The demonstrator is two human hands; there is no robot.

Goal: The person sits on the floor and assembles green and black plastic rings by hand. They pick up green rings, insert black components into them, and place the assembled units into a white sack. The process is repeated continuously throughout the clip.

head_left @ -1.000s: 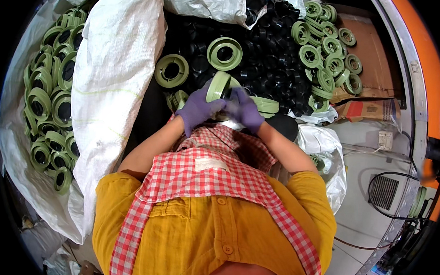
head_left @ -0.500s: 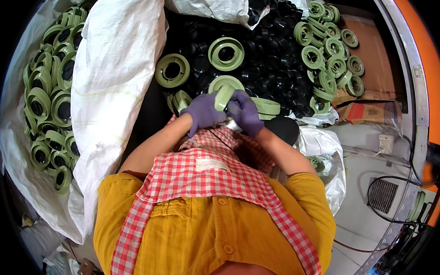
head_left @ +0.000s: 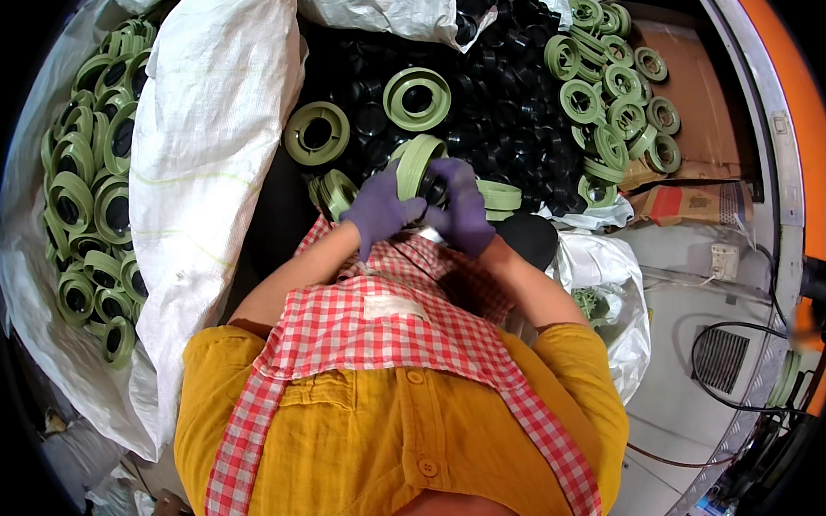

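Both my hands, in purple gloves, meet at the centre above my lap. My left hand (head_left: 378,211) is closed on the left side of a pale green plastic ring (head_left: 417,162), its thumb pointing to the right. The ring stands tilted, nearly on edge. My right hand (head_left: 461,208) curls round a black round cap (head_left: 434,193) at the ring's right side; its fingertips are partly hidden. Just beyond lie a green ring with a black centre (head_left: 417,99) and another green ring (head_left: 318,134). More green rings (head_left: 340,193) lie close by my left hand, and one (head_left: 499,196) beside my right.
A heap of black caps (head_left: 508,100) spreads ahead. On the left, a white woven sack (head_left: 212,110) stands beside several green rings with black centres (head_left: 69,200). Loose green rings (head_left: 625,82) lie on cardboard (head_left: 699,111) at right. A black cable (head_left: 699,375) loops over the right side.
The green ring between my hands has risen and tipped more on edge. My left hand's thumb has come lower, and my right hand has shifted slightly round the black cap.
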